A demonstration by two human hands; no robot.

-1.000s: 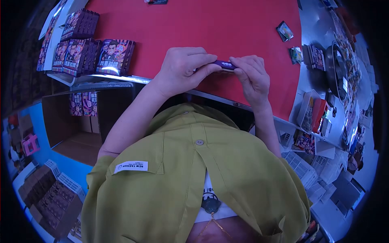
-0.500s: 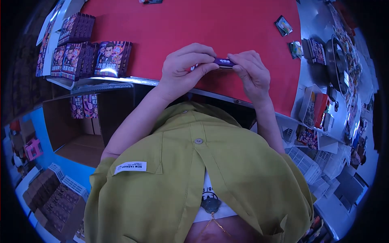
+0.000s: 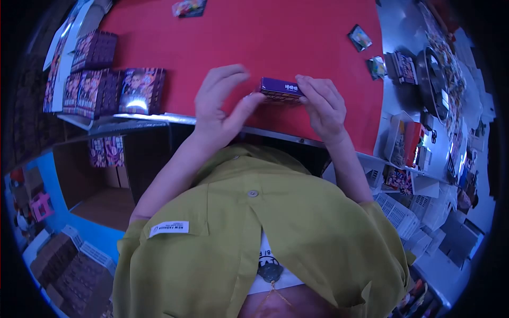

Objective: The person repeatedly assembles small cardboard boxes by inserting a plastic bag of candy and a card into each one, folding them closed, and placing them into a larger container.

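A small purple printed box (image 3: 277, 87) with white lettering on its narrow side is held over the red table near its front edge. My right hand (image 3: 324, 106) grips its right end between thumb and fingers. At the other end, my left hand (image 3: 218, 103) is open, its fingers raised and spread from the thumb. The left thumb tip lies right at the box's lower left corner. Stacks of similar printed boxes (image 3: 139, 90) stand upright on the left of the table.
Small shiny packets (image 3: 360, 38) lie at the table's right edge, and another packet (image 3: 189, 7) at the far side. A white bin (image 3: 396, 139) with a red item stands on the right. Below left is an open cardboard carton (image 3: 103, 204). The red tabletop (image 3: 222, 40) spreads ahead.
My left hand has let go of the box and opened leftward. The box now shows more of its side, still in my right hand. The view has shifted slightly.
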